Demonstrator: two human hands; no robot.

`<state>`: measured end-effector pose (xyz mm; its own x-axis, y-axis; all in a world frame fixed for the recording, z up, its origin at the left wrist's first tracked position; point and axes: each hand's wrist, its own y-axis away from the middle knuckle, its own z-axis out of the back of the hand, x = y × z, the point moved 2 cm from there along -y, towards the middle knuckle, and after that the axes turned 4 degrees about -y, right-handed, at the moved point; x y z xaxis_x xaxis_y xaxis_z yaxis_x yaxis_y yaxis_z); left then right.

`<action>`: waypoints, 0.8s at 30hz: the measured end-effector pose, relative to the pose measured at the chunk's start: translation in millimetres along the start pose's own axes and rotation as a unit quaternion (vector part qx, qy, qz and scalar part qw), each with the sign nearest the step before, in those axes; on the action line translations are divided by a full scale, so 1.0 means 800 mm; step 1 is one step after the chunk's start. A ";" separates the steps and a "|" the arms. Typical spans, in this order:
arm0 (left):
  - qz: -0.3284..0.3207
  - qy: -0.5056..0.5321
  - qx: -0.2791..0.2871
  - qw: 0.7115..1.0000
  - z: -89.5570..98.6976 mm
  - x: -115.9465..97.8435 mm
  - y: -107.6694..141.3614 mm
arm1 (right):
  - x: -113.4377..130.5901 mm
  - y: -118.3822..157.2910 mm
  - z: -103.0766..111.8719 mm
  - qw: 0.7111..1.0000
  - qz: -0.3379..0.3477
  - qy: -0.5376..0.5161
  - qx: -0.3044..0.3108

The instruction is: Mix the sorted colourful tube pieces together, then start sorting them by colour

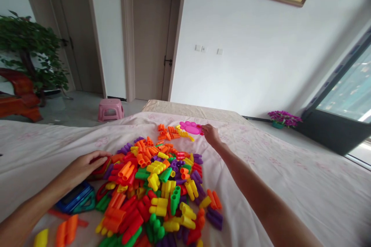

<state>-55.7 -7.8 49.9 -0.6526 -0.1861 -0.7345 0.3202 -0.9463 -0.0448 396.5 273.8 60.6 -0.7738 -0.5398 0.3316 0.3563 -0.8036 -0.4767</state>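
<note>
A large pile of red, orange, yellow, green and purple plastic pieces (156, 168) lies on the pale flowered cloth (269, 177). My right hand (211, 134) is beyond the pile, its fingers pinched on the right end of a bright pink scalloped toy piece (191, 127). Small orange and yellow pieces lie just left of and below it. At the pile's left edge, my left hand (90, 164) rests with bent fingers over a red object (100, 170); whether it grips this is unclear. Below that hand sits a blue and teal toy (77, 199), partly hidden by the wrist.
Loose orange pieces (67, 230) and a yellow piece (41, 238) lie at the near left. Beyond the cloth stand a pink stool (110, 109), a red wooden chair (19, 96), a leafy plant (31, 50) and purple flowers (284, 118). A closed door (150, 42) is behind.
</note>
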 end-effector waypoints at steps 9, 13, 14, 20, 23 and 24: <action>-0.020 0.051 0.034 0.998 -0.005 0.017 -0.007 | 0.056 -0.023 -0.051 0.999 -0.042 -0.015 0.012; -0.023 0.062 0.034 0.997 -0.006 0.019 -0.007 | 0.088 -0.004 -0.062 0.987 0.099 -0.104 0.074; -0.023 0.065 0.037 0.997 -0.006 0.020 -0.007 | 0.093 0.000 -0.060 0.982 0.119 -0.125 0.080; -0.018 0.076 0.042 0.996 -0.006 0.016 -0.007 | 0.108 -0.024 -0.049 0.995 0.027 -0.095 -0.028; -0.018 0.065 0.037 0.997 -0.004 0.012 -0.005 | 0.129 -0.045 -0.066 0.998 0.003 -0.064 -0.003; -0.021 0.059 0.034 0.997 -0.004 0.012 -0.004 | 0.138 -0.049 -0.073 0.998 0.010 -0.062 0.013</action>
<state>-60.9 -5.7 41.2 -0.5771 -0.1179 -0.8081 0.2443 -0.9691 -0.0330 266.7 260.8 68.4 -0.6964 -0.5806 0.4219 0.3852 -0.7984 -0.4628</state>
